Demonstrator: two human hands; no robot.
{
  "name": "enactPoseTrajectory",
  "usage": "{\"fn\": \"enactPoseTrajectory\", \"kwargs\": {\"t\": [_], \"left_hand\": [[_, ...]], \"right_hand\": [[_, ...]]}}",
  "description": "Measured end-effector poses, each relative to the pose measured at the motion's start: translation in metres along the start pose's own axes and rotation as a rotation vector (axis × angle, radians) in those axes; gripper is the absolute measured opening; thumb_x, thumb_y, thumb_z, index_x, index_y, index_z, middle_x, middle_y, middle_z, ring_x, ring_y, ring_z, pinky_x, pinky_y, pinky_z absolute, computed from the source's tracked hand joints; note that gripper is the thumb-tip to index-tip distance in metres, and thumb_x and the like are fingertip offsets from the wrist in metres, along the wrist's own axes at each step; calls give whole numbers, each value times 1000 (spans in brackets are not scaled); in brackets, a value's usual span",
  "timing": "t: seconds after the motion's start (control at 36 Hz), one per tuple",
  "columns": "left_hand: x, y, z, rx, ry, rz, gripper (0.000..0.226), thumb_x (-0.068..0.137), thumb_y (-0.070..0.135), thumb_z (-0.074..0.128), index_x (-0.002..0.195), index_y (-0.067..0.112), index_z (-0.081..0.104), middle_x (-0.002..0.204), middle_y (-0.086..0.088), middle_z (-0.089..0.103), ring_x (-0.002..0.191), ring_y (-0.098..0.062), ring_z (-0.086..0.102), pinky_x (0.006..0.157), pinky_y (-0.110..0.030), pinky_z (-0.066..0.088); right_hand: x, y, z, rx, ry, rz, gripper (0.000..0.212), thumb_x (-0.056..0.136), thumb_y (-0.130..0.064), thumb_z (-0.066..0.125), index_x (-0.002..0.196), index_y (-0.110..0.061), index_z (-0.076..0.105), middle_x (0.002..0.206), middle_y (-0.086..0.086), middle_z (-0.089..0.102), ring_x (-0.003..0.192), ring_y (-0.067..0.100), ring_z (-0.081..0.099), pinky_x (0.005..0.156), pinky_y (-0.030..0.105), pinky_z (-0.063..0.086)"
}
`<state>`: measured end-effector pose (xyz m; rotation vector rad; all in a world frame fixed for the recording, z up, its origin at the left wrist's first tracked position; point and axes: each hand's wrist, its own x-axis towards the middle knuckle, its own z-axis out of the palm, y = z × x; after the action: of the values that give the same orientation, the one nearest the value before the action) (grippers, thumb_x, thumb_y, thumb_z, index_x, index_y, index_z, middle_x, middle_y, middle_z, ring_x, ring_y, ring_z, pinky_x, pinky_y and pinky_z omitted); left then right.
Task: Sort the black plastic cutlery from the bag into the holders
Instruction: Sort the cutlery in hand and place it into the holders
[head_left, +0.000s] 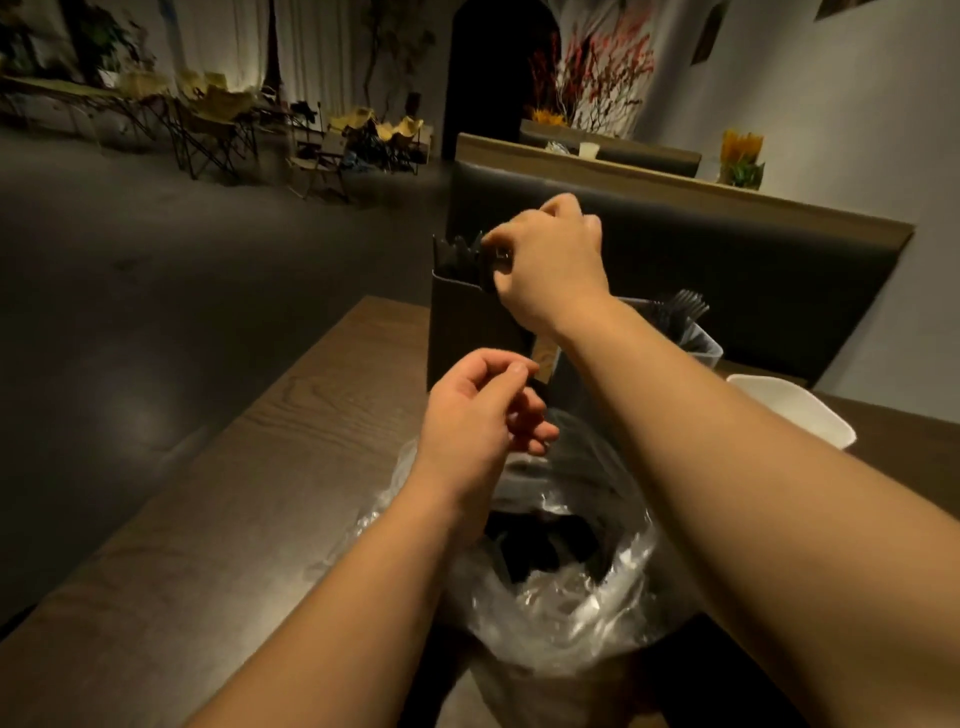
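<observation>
A clear plastic bag (582, 608) stands open on the wooden table (249, 493), with black cutlery (540, 545) dark inside it. Behind it stands a tall black holder (467, 332) with black cutlery tips (457, 249) poking out of its top. My right hand (550, 260) is over that holder's rim and pinches a black piece at the top. My left hand (483, 410) hovers above the bag mouth, fingers loosely curled, holding nothing that I can see. A clear holder (701, 348) with black forks (685, 306) stands to the right, partly hidden by my right forearm.
A white container (800, 410) sits on the table at the right. A dark padded bench back (727, 260) rises right behind the holders. The table's left edge drops to a dark floor; folding chairs stand far across the room.
</observation>
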<state>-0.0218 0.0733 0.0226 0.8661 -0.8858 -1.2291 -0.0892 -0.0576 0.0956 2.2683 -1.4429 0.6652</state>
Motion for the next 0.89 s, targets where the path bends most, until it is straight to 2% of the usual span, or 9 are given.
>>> {"fn": "enactPoseTrajectory", "kwargs": {"t": [0.08,0.17,0.25,0.31,0.42,0.56,0.64,0.72,0.89], "left_hand": [[-5,2,0,190,-144,-41,16,102,10,53,89,6,62,70,-11,59,62,-27,59,54,-30,54],[-9,9,-8,642,-307,2,10,98,11,56,94,13,65,82,-8,71,72,-23,71,69,-39,60],[-15,15,-18,1165,-485,150,8,95,25,59,93,24,66,88,2,70,81,-15,68,78,-42,58],[-24,15,-22,1455,-620,191,9,92,28,61,84,30,63,86,7,65,79,-11,61,75,-40,53],[-47,14,-30,1660,-701,177,2,92,36,62,91,35,62,88,11,62,81,-10,57,74,-33,50],[-76,22,-33,1901,-643,208,34,90,59,57,107,32,66,103,6,66,90,-14,59,73,-30,44],[-91,24,-30,2020,-644,159,46,90,67,52,104,26,67,101,5,66,83,-14,51,75,-31,37],[-102,26,-26,2100,-724,105,58,90,74,42,108,27,70,103,6,65,96,-17,55,93,-36,40],[-102,35,-22,2137,-853,-91,67,90,79,31,114,29,70,112,4,59,112,-18,50,102,-38,41]], "right_hand": [[-17,-1,-17,112,-26,-46,40,96,-31,59,135,-24,58,137,2,54,131,24,40,109,39,37],[-50,4,-46,619,-32,-60,19,91,-12,60,109,-15,66,108,2,66,102,14,64,93,35,55],[-97,10,-73,1046,-412,-72,13,90,2,59,95,-9,64,93,9,69,86,18,72,79,33,60],[-126,15,-76,963,-617,-86,14,89,5,62,93,-8,67,90,6,71,86,16,71,82,33,59],[-163,21,-65,535,-620,-60,14,81,-22,78,87,-28,67,87,-10,69,83,5,65,83,39,57],[-192,18,-73,7,-892,-141,60,78,-50,78,130,-40,52,130,-12,59,118,15,56,95,34,50],[-203,21,-71,-37,-873,-180,80,71,-57,81,139,-38,43,138,-9,54,126,16,48,102,37,47],[-209,21,-68,-65,-957,-191,91,68,-59,82,144,-32,40,145,-6,48,133,17,40,108,41,44],[-196,19,-69,-42,-1119,-173,74,70,-56,83,131,-28,54,126,-4,57,116,17,48,95,34,48]]}}
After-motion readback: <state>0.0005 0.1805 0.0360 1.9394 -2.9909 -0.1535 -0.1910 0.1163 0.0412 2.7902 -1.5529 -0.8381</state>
